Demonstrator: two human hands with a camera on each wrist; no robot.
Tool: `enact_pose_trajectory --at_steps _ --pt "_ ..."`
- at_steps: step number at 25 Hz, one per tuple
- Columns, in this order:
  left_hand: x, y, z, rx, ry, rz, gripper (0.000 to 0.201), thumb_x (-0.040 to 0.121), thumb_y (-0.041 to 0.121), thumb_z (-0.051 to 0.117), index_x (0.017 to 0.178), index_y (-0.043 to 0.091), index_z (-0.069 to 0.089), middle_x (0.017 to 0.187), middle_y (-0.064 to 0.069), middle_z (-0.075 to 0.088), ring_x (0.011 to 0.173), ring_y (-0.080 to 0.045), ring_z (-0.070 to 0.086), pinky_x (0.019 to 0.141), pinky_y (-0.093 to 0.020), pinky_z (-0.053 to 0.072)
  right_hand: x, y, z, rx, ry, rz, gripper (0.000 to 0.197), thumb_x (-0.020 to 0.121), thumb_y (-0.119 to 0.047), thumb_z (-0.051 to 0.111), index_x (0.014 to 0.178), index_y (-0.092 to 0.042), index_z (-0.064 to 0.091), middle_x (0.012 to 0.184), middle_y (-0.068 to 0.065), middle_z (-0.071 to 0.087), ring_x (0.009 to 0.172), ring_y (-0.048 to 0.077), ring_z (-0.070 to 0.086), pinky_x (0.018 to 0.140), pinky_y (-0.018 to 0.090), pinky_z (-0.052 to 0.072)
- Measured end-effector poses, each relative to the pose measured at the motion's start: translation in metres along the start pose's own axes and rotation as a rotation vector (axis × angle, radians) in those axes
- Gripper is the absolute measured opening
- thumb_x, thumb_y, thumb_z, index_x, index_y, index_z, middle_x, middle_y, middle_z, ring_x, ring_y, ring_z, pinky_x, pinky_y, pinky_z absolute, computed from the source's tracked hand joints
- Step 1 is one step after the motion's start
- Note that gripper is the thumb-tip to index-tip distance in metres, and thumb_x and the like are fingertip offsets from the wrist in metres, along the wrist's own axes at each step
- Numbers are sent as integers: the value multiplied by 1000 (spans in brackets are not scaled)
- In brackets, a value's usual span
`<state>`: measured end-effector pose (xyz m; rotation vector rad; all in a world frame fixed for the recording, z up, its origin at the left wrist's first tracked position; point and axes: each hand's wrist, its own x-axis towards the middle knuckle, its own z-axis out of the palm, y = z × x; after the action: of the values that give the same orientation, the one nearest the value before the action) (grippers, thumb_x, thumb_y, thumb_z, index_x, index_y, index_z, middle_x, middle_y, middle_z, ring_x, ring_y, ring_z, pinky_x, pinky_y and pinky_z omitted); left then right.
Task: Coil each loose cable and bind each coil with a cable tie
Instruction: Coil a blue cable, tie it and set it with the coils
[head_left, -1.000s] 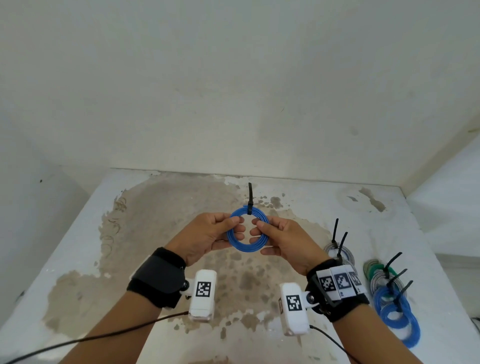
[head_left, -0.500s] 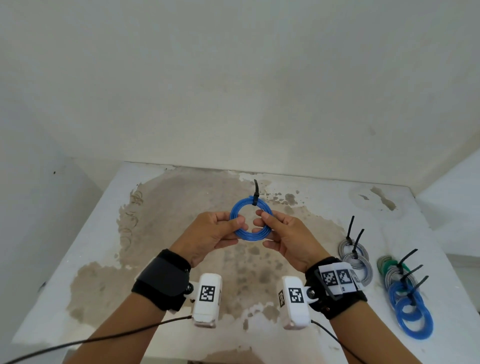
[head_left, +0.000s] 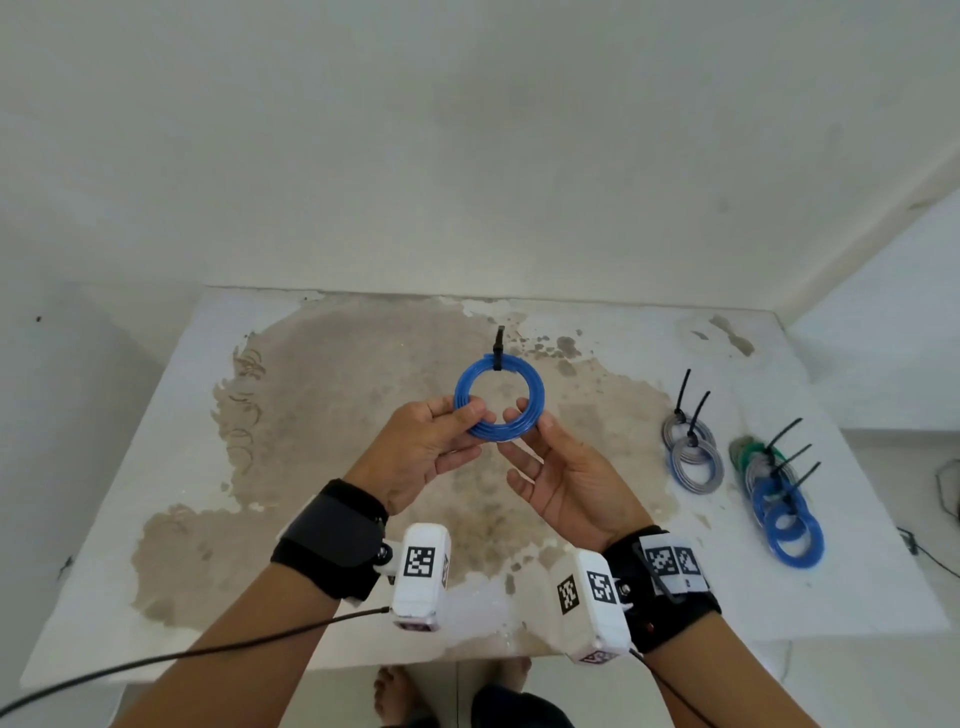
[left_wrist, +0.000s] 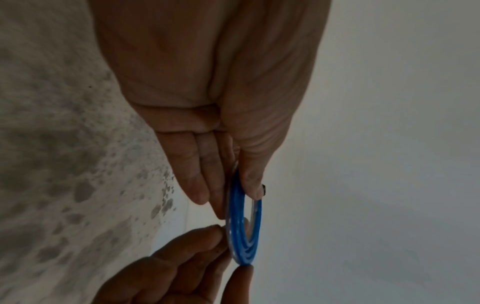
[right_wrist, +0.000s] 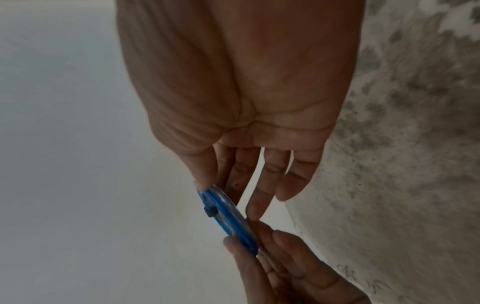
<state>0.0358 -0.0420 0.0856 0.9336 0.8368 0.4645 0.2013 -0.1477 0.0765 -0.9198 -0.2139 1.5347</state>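
Observation:
A blue cable coil (head_left: 500, 397), bound at its top by a black cable tie (head_left: 499, 347), is held in the air above the table. My left hand (head_left: 474, 415) pinches its lower left rim between thumb and fingers. My right hand (head_left: 530, 418), palm turned up, pinches the lower right rim with thumb and index finger while the other fingers spread loosely. The left wrist view shows the blue coil (left_wrist: 244, 226) edge-on under my thumb. In the right wrist view the blue coil (right_wrist: 228, 218) carries the tie's black head (right_wrist: 210, 212) on its side.
The stained white table (head_left: 208, 467) stands against a white wall. Two tied grey coils (head_left: 693, 454) lie at the right. Beyond them is a row of tied green, grey and blue coils (head_left: 784, 512) near the right edge. Camera leads hang from both wrists.
The coil has been turned to face me more squarely and sits slightly farther out. My right hand has rolled palm up, its lower fingers uncurling. Both hands keep their pinch.

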Motion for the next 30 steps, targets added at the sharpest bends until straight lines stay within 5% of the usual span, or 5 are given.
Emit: enact_pose_trajectory --at_steps 5,10,15,20,30 --pt "-8 -19 22 264 -14 -74 33 97 47 57 124 29 59 118 8 71 99 -15 74 83 -35 60 -19 -2 -27 -2 95 -52 29 95 -29 59 122 -23 67 111 -6 72 86 10 69 66 24 54" --pt "-38 -82 3 475 120 -300 31 103 40 49 119 18 65 113 -1 72 100 -22 72 93 -41 52 -37 -17 -85 -129 234 -101 18 102 -28 58 118 -22 64 104 -8 72 80 10 64 67 25 48" --pt "-90 -163 -8 477 312 -623 36 104 39 47 110 11 69 106 -15 71 100 -30 70 91 -42 50 -54 -27 -164 -703 388 -156 19 102 -25 58 118 -20 68 97 -5 72 74 8 61 68 21 46" --pt "-113 -232 -2 307 580 -711 31 106 32 46 106 9 67 108 -13 68 100 -32 64 97 -43 41 -73 -35 -241 -1088 514 -238 21 97 -28 64 117 -21 69 100 -11 67 81 5 61 71 6 43" --pt "-160 -318 -20 193 833 -755 17 102 0 51 98 -16 56 96 -20 56 78 -35 52 65 -42 45 -48 -57 -322 -1605 617 -183 29 101 -29 54 127 -20 65 125 4 63 110 26 63 94 44 52"
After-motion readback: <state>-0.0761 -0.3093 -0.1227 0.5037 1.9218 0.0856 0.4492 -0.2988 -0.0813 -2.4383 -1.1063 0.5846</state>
